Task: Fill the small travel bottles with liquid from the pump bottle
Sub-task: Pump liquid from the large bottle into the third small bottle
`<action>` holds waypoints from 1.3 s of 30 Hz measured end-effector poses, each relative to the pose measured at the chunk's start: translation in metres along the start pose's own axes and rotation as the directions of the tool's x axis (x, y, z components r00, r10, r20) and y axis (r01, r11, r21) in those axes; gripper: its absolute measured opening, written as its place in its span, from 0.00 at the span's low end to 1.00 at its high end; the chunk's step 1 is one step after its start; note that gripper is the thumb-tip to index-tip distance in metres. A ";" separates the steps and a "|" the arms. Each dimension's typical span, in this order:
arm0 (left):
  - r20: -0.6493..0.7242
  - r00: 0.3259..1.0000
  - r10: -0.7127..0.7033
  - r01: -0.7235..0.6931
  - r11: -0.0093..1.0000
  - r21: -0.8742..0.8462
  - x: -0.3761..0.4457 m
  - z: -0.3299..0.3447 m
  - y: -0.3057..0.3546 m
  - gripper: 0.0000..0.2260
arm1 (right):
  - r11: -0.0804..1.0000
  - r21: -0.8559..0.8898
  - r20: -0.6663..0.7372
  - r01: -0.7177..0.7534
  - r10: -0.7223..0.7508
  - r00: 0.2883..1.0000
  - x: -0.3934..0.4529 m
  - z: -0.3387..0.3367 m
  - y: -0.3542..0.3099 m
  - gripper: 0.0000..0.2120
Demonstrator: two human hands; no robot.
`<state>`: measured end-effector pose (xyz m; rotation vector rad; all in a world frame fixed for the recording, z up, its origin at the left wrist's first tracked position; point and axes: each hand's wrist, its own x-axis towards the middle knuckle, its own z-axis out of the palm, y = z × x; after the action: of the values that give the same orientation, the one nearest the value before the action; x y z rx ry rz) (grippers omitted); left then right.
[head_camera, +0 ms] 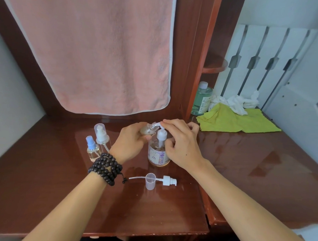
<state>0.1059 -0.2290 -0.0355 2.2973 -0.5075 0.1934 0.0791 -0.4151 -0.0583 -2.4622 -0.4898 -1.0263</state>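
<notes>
While the left hand [130, 142] grips a small uncapped bottle [148, 130], tilted with its mouth at the spout, the right hand [181, 142] rests fingers on the head of the pump bottle [159, 152] standing on the table [243, 168]. Filling looks underway. Its removed pump top [167, 180] and clear cap [150, 181] lie nearer. Two capped small bottles [98, 143] stand left, seemingly part-filled; how much remains is unclear.

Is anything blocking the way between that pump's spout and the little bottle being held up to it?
Nothing visible does. The left hand tilts the small open bottle so its mouth meets the spout of the pump bottle, while the right hand rests on the pump head. The removed pump cap lies apart on the desk.
</notes>
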 end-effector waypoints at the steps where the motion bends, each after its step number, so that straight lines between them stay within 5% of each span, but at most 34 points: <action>1: 0.000 1.000 0.000 0.000 1.000 -0.003 0.000 0.000 0.000 0.13 | 1.000 -0.002 -0.002 0.001 -0.001 1.000 0.000 0.000 0.000 0.27; 20: -0.033 0.999 -0.040 0.038 0.997 -0.062 -0.005 0.003 -0.002 0.11 | 1.000 -0.027 0.012 0.008 -0.008 1.000 0.001 -0.002 -0.002 0.28; 39: -0.031 0.985 -0.169 0.137 0.881 -0.453 -0.030 -0.010 -0.007 0.12 | 1.000 -0.026 0.089 -0.008 0.010 0.996 0.001 -0.013 -0.003 0.30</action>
<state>0.0816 -0.2086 -0.0418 1.8566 -0.2928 0.0674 0.0711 -0.4192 -0.0489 -2.5394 -0.4957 -0.9285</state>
